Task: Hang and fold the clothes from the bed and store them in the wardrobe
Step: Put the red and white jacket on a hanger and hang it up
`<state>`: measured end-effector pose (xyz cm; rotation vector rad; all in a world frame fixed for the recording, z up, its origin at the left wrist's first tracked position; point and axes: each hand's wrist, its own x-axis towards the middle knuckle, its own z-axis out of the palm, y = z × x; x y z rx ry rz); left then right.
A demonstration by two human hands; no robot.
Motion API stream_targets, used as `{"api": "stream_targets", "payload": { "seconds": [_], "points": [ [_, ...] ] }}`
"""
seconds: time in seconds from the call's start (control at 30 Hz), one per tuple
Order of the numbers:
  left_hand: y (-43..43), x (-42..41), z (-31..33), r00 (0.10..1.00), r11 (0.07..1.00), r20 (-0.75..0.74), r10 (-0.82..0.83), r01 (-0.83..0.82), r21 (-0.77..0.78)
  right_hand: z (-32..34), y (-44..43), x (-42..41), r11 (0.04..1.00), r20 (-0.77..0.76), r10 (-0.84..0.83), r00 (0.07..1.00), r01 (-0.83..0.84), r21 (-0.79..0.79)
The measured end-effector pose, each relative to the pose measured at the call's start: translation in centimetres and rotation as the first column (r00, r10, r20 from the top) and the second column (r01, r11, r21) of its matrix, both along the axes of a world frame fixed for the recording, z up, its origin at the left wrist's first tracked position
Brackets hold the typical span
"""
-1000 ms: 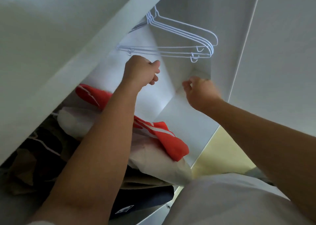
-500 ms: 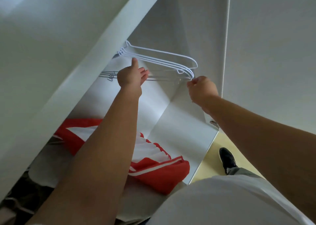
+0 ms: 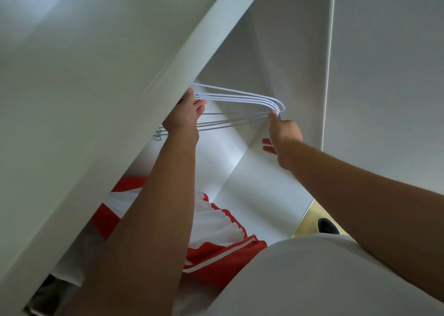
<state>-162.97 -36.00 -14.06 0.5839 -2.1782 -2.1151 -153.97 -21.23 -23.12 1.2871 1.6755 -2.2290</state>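
Overhead, inside the open wardrobe (image 3: 283,59), we reach both bare arms up to a bundle of white wire hangers (image 3: 240,97) high in the compartment. Our left hand (image 3: 183,120) meets the bundle at its neck end, thumb raised and fingers held straight out beneath the wires. Whether it pinches them we cannot tell. Our right hand (image 3: 284,133) is at the opposite, rounded shoulder end. One fingertip (image 3: 272,114) touches the wires while the other fingers hang apart and loose, clasping nothing. Below our left forearm a red and white garment (image 3: 216,222) lies inside the wardrobe on a pale surface. A white panel (image 3: 96,87) fills the left of the view. At lower right are our white shirt (image 3: 312,279) and a black shoe (image 3: 327,226) on a yellowish floor (image 3: 308,216).
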Motion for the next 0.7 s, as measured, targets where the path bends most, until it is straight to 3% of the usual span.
{"api": "stream_targets", "payload": {
  "seconds": [0.2,0.4,0.6,0.7],
  "points": [
    [-0.4,0.8,-0.2,0.998,0.999,-0.052,0.028,-0.027,0.023,-0.4,0.3,0.0,0.994,-0.025,-0.061,0.998,0.058,-0.095],
    [-1.4,1.3,-0.2,0.998,0.989,-0.068,0.011,-0.02,-0.144,-0.1,0.6,0.1,0.99,-0.051,-0.076,0.996,0.069,-0.125],
    [-1.5,2.3,1.1,0.992,0.999,-0.115,0.044,-0.041,0.025,0.5,-0.5,0.9,0.987,-0.105,-0.083,0.991,0.068,-0.144],
    [-1.8,3.2,1.7,0.988,0.998,-0.149,0.05,-0.045,0.033,1.1,-1.0,1.6,0.979,-0.165,-0.126,0.978,0.096,-0.177]
  ]
}}
